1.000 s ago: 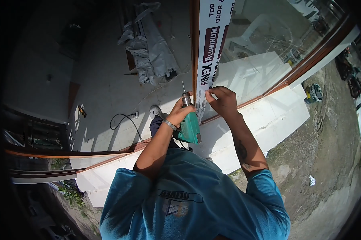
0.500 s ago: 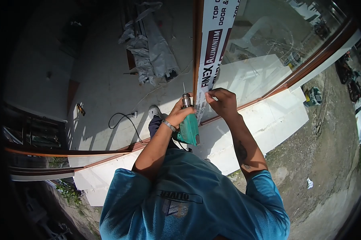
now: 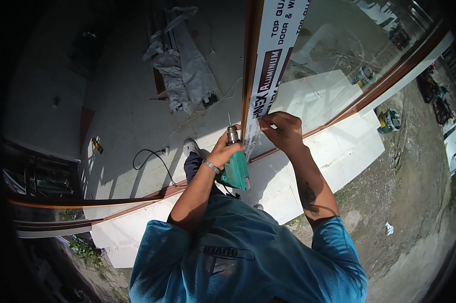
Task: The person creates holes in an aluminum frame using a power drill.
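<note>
My left hand (image 3: 222,154) is wrapped around the front of a green corded power drill (image 3: 236,170), just behind its metal chuck. A thin bit (image 3: 229,119) points away from me, beside the brown edge of an upright aluminum frame (image 3: 250,65). Printed protective film (image 3: 268,70) covers the frame's face. My right hand (image 3: 284,132) is at that film, thumb and fingertips pinched together against its lower part. Whatever lies between those fingertips is too small to make out.
Glass panels stand on both sides, above a brown bottom track (image 3: 329,123). Wrapped lengths (image 3: 185,76) lie on the floor inside. A black cord (image 3: 154,154) with a plug curls by my shoe (image 3: 191,147). A bucket (image 3: 389,121) stands outside, right of the white step (image 3: 339,151).
The view has shifted slightly. My left hand still grips the drill, and my right hand stays pinched at the film with little movement.
</note>
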A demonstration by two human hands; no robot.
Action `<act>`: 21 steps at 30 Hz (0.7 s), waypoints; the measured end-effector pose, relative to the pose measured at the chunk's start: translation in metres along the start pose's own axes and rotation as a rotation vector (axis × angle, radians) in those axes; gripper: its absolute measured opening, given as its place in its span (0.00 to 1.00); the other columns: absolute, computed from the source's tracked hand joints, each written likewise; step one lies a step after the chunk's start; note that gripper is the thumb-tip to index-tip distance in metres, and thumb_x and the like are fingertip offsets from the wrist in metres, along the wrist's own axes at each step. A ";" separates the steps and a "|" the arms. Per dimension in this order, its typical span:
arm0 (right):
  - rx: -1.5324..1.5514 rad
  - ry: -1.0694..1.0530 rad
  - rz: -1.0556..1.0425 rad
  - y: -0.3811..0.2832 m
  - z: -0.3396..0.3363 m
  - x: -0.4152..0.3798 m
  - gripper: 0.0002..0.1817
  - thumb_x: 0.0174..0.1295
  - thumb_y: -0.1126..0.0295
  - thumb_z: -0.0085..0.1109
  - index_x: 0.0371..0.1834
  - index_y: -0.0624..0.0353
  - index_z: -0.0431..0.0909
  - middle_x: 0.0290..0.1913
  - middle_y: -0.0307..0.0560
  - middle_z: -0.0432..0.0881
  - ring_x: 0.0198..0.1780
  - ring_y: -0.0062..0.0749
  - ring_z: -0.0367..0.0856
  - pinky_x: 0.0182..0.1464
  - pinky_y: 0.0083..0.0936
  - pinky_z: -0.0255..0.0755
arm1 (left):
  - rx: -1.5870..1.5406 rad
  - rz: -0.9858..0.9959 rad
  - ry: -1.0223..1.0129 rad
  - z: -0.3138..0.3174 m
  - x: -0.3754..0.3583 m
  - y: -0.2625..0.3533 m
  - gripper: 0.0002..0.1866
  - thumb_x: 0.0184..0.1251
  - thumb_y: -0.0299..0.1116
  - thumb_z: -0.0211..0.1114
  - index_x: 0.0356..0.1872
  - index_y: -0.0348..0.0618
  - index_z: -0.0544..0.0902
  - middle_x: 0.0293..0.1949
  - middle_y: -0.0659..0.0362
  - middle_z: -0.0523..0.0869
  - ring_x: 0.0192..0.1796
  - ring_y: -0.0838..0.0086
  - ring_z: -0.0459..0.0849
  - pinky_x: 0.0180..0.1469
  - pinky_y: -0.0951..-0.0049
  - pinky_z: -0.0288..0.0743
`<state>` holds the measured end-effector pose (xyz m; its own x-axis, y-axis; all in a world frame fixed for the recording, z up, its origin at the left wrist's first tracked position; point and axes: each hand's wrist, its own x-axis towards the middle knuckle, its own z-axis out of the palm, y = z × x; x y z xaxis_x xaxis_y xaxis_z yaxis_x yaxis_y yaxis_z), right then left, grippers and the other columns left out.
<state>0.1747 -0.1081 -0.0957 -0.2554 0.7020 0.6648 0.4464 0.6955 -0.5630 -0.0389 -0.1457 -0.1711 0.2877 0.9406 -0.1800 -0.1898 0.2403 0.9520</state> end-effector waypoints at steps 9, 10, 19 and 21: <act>-0.048 0.017 -0.059 -0.030 -0.024 0.037 0.07 0.50 0.78 0.73 0.31 0.65 0.85 0.28 0.47 0.85 0.27 0.29 0.85 0.25 0.22 0.79 | -0.068 -0.056 -0.018 -0.009 0.005 -0.012 0.36 0.55 0.27 0.67 0.69 0.45 0.68 0.36 0.60 0.78 0.34 0.75 0.79 0.37 0.71 0.75; -0.071 0.007 -0.080 -0.034 -0.028 0.043 0.06 0.50 0.78 0.73 0.31 0.65 0.86 0.28 0.47 0.85 0.27 0.29 0.85 0.25 0.22 0.78 | -0.061 -0.055 -0.020 -0.010 0.004 -0.014 0.36 0.55 0.27 0.67 0.69 0.45 0.68 0.35 0.61 0.78 0.34 0.76 0.79 0.36 0.72 0.75; -0.063 -0.058 -0.031 -0.054 -0.047 0.066 0.05 0.50 0.79 0.72 0.29 0.65 0.85 0.27 0.46 0.85 0.26 0.28 0.83 0.27 0.22 0.76 | -0.120 -0.037 -0.031 -0.007 0.005 -0.010 0.36 0.55 0.25 0.67 0.69 0.45 0.68 0.35 0.62 0.78 0.35 0.77 0.79 0.38 0.74 0.75; -0.061 -0.056 -0.022 -0.055 -0.047 0.067 0.05 0.50 0.79 0.72 0.29 0.65 0.85 0.27 0.46 0.85 0.26 0.28 0.83 0.27 0.22 0.76 | -0.126 -0.043 -0.033 -0.006 0.004 -0.010 0.36 0.55 0.25 0.67 0.69 0.45 0.68 0.35 0.62 0.79 0.35 0.76 0.79 0.38 0.73 0.75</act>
<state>0.1728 -0.1066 0.0031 -0.3122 0.6956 0.6471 0.4912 0.7012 -0.5168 -0.0416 -0.1428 -0.1826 0.3288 0.9208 -0.2099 -0.2922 0.3105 0.9045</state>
